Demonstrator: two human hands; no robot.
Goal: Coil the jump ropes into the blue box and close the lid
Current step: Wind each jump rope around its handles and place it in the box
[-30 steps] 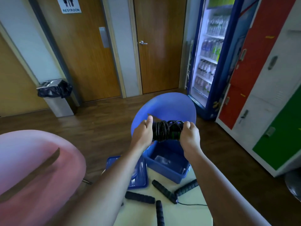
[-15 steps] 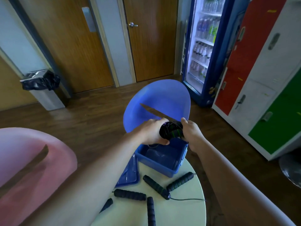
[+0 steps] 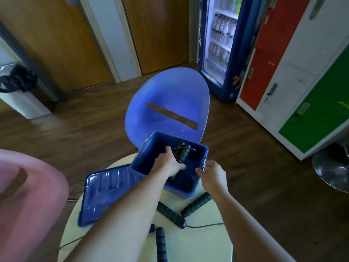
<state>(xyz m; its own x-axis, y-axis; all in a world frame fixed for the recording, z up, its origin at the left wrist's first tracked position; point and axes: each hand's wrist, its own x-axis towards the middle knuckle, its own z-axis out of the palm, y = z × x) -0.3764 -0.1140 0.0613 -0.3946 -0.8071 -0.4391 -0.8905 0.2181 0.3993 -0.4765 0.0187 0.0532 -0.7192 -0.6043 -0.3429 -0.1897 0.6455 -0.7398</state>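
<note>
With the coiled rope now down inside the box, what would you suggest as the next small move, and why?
Probably let go and lift the left hand out: the coiled jump rope already sits inside the blue box, the right hand steadies its rim, and more rope handles wait on the table.

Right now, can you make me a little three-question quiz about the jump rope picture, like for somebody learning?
1. True or false: the lid is closed on the blue box.
2. Which hand is inside the box with the coiled rope?
3. The lid lies: A) on the blue chair B) on the table beside the box C) on the floor.

Key: 1 false. 2 the left hand; the right hand is at the box's rim. 3 B.
</note>
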